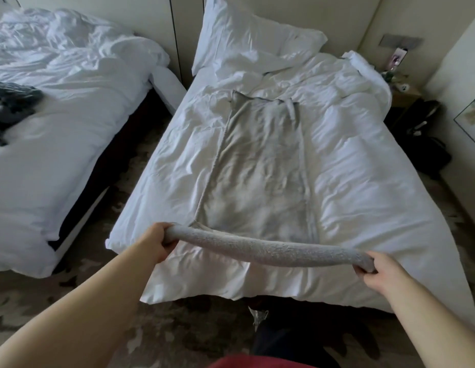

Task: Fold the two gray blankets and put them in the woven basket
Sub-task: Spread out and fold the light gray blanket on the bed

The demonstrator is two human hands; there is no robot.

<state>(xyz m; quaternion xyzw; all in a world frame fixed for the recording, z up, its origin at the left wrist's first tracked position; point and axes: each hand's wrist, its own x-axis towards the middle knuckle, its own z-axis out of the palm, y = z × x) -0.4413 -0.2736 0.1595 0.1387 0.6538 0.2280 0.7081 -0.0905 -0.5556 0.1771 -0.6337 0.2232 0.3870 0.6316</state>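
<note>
Red top (sliver at frame bottom); dark trousers; forearms bare.

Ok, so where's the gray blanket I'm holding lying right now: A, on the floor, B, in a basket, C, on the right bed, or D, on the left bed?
C: the blanket lies spread lengthwise on the right bed, with its near edge gripped by the left hand and the right hand.
</note>
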